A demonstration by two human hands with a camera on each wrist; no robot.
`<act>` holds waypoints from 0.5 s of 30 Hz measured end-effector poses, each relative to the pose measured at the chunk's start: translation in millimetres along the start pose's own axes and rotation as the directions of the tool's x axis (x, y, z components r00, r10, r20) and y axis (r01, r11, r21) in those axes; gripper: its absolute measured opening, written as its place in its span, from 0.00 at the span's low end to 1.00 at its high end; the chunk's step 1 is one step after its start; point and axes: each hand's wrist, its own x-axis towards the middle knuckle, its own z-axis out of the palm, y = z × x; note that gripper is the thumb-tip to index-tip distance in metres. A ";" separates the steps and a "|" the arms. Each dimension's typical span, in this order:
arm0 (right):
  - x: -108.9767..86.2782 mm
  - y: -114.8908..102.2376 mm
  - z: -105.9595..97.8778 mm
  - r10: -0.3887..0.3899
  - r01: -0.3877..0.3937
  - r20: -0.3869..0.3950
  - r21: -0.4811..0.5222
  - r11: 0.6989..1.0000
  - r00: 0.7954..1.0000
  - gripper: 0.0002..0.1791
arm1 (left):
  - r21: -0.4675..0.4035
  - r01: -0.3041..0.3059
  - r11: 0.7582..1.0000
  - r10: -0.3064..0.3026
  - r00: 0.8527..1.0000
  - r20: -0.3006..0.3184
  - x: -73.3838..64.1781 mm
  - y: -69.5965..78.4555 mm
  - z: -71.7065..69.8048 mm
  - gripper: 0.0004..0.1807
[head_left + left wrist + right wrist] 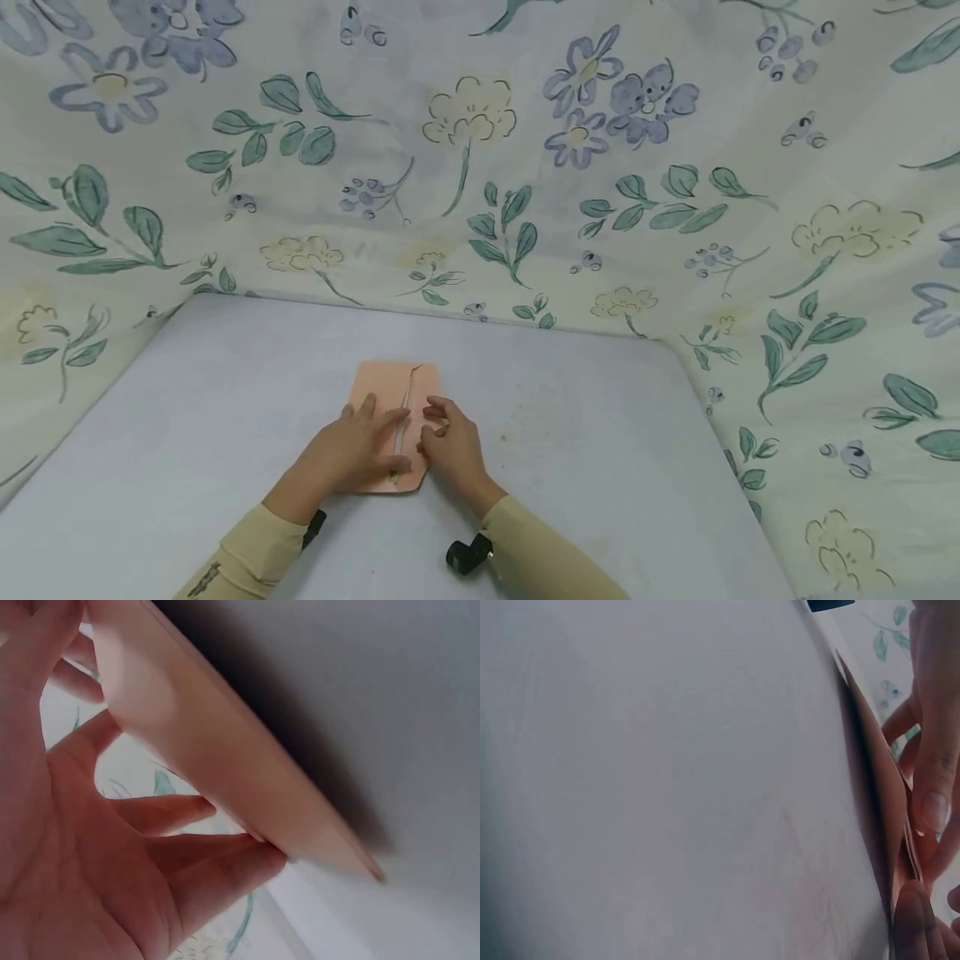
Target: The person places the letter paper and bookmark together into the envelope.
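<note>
A folded peach paper (378, 379) lies on the white table. A flap is folded in along its right side, and a narrow whitish gap runs lengthwise beside it. My left hand (356, 446) rests across the paper, fingers spread and mostly straight. At the right edge, my right hand (453, 442) pinches the flap with curled fingers. The left wrist view shows the left palm (90, 847) beside the paper (202, 742), fingertips touching its edge. Fingertips of the right hand (911, 919) touch the slightly parted paper layers (881, 780) in the right wrist view.
A white table (600, 433) spreads around the paper. Floral fabric (487, 167) hangs behind it and along both sides. A black wrist-worn device (467, 557) sits under the right wrist, and part of another (315, 527) shows under the left.
</note>
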 end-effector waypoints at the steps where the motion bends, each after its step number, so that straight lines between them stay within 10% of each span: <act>1: -0.2 0.5 0.1 0.003 -0.003 0.000 0.010 1.000 1.000 0.27 | 0.020 -0.003 1.000 0.003 1.000 -0.005 -0.4 0.0 0.7 0.44; 6: 0.1 3.0 -2.1 -0.003 0.003 -0.002 0.032 0.999 1.000 0.24 | 0.098 0.016 0.995 -0.014 1.000 -0.017 -4.6 0.8 4.2 0.41; 15: 2.1 7.2 -17.2 -0.052 0.042 -0.039 -0.239 0.970 0.998 0.22 | 0.031 0.053 0.998 -0.053 0.999 0.004 -10.6 2.2 5.4 0.42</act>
